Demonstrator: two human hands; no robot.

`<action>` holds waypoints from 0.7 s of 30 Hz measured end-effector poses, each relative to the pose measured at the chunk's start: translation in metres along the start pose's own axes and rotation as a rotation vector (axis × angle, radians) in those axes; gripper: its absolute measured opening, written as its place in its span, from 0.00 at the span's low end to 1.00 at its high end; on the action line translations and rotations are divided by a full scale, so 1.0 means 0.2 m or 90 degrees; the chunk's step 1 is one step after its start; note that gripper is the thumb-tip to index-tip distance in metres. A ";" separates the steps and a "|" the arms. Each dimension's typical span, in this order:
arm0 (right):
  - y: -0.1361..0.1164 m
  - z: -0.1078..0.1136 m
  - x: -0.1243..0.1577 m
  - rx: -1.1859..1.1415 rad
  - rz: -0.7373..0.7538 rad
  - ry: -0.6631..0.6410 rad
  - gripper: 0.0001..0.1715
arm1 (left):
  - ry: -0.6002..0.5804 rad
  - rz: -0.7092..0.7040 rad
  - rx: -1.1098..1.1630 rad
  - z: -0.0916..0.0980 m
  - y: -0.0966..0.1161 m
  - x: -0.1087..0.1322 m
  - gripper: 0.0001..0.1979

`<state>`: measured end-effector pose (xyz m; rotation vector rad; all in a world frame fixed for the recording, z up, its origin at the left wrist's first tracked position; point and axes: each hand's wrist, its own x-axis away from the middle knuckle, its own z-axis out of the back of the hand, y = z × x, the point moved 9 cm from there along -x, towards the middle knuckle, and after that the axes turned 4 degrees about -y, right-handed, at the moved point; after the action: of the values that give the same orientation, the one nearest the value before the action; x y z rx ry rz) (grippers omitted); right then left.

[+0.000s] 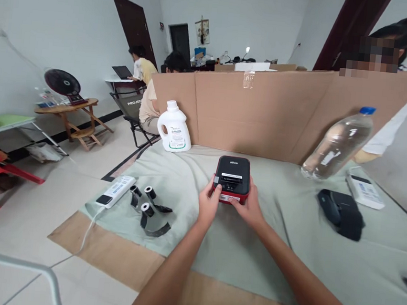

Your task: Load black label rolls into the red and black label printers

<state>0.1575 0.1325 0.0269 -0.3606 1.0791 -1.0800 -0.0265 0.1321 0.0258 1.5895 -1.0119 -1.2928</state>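
Note:
A small black and red label printer is between my two hands, in the middle of the cloth-covered table. My left hand grips its left side, the thumb on the front edge of the top. On the other side, my right hand holds the right front corner, its thumb against the red front face. A dark slot with a white strip shows on the printer's top. Whether its base touches the cloth I cannot tell. Left of my hands, three small rolls with dark strips trailing off them stand on the cloth.
A cardboard panel stands along the back, with a white detergent bottle and a clear plastic bottle before it. A white power strip lies left. Right are a computer mouse on a dark pad and a white box. People sit beyond.

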 end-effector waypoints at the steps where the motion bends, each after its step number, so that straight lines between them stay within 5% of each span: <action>1: 0.03 0.05 0.04 0.016 -0.003 0.001 0.59 | -0.012 0.002 0.005 -0.05 -0.03 0.04 0.29; 5: 0.12 0.09 0.14 0.022 -0.023 0.012 0.58 | -0.064 0.004 -0.024 -0.14 -0.10 0.11 0.30; 21: 0.09 0.04 0.19 0.031 -0.055 0.031 0.58 | -0.082 0.017 -0.101 -0.07 -0.12 0.12 0.29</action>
<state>0.1756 0.1067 -0.0023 -0.3464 1.0862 -1.1950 -0.0067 0.1199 -0.0022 1.3836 -0.9793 -1.4354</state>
